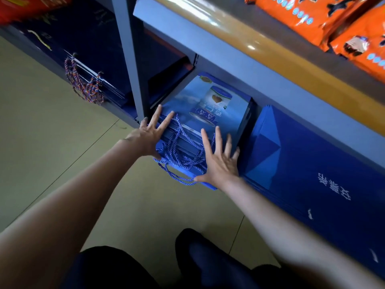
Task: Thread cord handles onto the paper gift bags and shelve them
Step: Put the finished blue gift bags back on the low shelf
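Note:
A stack of flat blue paper gift bags (210, 105) printed with a tin lies on the bottom shelf, its near end sticking out over the floor. Blue twisted cord handles (183, 155) spill from that near end. My left hand (151, 134) presses with straight, spread fingers on the stack's left corner. My right hand (218, 159) lies flat with spread fingers on the right part of the near end, its thumb touching a cord loop.
A second pile of plain blue bags with white lettering (312, 170) lies to the right. Dark navy bags with multicoloured cords (87, 86) sit left of a grey shelf upright (131, 59). Orange packets (333, 24) fill the shelf above. Tiled floor (52, 132) below.

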The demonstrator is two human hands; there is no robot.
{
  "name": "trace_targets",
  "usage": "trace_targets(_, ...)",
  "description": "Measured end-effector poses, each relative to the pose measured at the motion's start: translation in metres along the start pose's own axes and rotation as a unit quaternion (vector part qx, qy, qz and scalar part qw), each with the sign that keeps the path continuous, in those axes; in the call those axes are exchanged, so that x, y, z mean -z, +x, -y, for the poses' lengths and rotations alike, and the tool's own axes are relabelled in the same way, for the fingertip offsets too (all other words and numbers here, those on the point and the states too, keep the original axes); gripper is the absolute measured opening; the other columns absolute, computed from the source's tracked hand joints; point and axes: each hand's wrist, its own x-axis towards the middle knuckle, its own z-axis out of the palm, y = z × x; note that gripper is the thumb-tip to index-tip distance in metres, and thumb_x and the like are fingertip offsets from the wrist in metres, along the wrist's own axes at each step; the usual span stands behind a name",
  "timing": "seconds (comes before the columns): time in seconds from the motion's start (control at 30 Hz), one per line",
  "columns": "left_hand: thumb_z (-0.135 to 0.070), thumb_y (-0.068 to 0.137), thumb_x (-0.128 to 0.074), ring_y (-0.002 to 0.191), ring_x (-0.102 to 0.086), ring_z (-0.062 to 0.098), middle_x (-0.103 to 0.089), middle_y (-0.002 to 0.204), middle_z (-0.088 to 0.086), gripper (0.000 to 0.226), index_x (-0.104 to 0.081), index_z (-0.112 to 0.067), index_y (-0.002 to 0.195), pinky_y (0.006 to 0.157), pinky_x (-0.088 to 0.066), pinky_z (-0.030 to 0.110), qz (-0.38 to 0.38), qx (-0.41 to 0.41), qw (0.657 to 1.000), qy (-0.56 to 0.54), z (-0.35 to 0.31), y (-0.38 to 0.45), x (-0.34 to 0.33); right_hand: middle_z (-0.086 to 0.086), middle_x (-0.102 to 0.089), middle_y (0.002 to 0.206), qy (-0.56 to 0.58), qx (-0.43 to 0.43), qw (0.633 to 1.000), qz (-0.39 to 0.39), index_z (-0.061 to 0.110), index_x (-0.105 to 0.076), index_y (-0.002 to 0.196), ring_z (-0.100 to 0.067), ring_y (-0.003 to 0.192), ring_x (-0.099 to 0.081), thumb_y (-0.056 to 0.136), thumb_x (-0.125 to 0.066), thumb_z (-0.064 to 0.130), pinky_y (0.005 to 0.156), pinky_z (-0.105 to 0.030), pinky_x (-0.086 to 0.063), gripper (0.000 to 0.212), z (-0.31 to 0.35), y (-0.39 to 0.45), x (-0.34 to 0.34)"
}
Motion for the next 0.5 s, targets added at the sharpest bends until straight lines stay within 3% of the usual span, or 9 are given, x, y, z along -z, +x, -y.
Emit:
trace_targets(0.1, -0.050, 0.064, -0.078, 0.125, -0.038, 0.033, 0.029, 0.151, 0.013, 0.134, 0.033, -0.033, 0.137, 0.088, -0.048, 0.038, -0.009, 0.015, 0.999, 0.039, -0.003, 0.003, 0.001, -0.012, 0.028, 0.152, -0.026, 0.002, 1.000, 0.000, 0.029, 0.030, 0.142, -0.044, 0.141, 0.006, 0.063, -0.076, 0.058, 0.109, -0.063, -0.012, 0.135, 0.001, -0.001, 0.000)
trace_targets(0.17, -0.047, 0.070, -0.075, 0.121, -0.045, 0.033, 0.016, 0.156, 0.008, 0.120, 0.020, -0.037, 0.143, 0.087, -0.048, 0.040, -0.021, 0.035, 0.999, 0.002, -0.002, 0.008, 0.006, -0.010, 0.007, 0.156, -0.017, -0.006, 1.000, -0.019, 0.030, 0.020, 0.146, -0.038, 0.141, -0.009, 0.067, -0.074, 0.058, 0.109, -0.059, -0.017, 0.126, -0.001, 0.004, 0.007)
trace_targets(0.27, -0.029, 0.080, -0.071, 0.119, -0.048, 0.035, -0.005, 0.155, 0.004, 0.096, -0.004, -0.038, 0.147, 0.088, -0.047, 0.044, -0.079, 0.064, 0.992, -0.072, 0.000, 0.018, 0.020, -0.006, -0.026, 0.145, 0.028, -0.038, 0.995, -0.084, 0.026, 0.003, 0.150, -0.029, 0.130, -0.028, 0.069, -0.071, 0.058, 0.104, -0.050, -0.026, 0.113, -0.010, 0.016, 0.021)
trace_targets(0.4, -0.028, 0.070, -0.080, 0.134, -0.022, 0.041, 0.010, 0.155, 0.008, 0.115, 0.006, -0.037, 0.147, 0.105, -0.034, 0.052, -0.055, 0.028, 0.992, -0.112, 0.003, 0.021, 0.008, -0.006, -0.013, 0.154, 0.013, -0.012, 0.998, -0.057, 0.028, 0.004, 0.149, -0.032, 0.134, -0.022, 0.065, -0.073, 0.061, 0.108, -0.051, -0.020, 0.119, -0.008, 0.016, 0.020)
trace_targets(0.5, -0.023, 0.068, -0.081, 0.140, -0.008, 0.043, 0.017, 0.154, 0.013, 0.115, 0.002, -0.043, 0.144, 0.113, -0.021, 0.052, -0.050, 0.016, 0.976, -0.212, 0.010, 0.016, -0.004, -0.003, -0.018, 0.153, 0.071, -0.001, 0.996, -0.058, 0.028, -0.005, 0.150, -0.032, 0.133, -0.024, 0.069, -0.071, 0.059, 0.107, -0.048, -0.024, 0.109, -0.014, 0.020, 0.020)
